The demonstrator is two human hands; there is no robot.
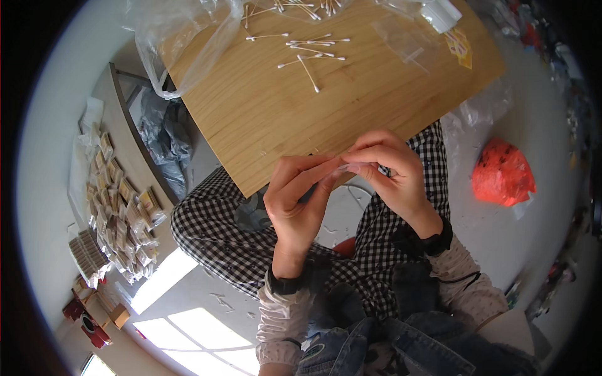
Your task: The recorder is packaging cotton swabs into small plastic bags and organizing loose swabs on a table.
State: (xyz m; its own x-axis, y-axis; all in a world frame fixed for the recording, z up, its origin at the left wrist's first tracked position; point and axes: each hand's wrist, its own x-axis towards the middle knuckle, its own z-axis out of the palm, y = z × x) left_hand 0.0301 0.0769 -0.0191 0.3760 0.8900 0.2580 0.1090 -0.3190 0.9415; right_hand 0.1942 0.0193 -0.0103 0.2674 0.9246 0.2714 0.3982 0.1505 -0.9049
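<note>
Both hands meet just over the near edge of the wooden table [269, 119], fingertips almost touching. My left hand [295, 194] is closed in a pinch of thumb and fingers. My right hand [394, 174] pinches close beside it from the right. Between the fingertips shows a small, pale, partly see-through thing [343, 168]; the fingers cover most of it, so its kind cannot be made out. Farther off on the tabletop lie several loose cotton swabs [308, 74], some crossing each other, with more at the far edge.
A clear plastic bag [182, 44] hangs over the table's far left corner. At the far right are a white container [441, 15] and a yellow packet [461, 50]. Many small packs [116, 203] are heaped at left. On the floor at right lies a red bag [503, 173].
</note>
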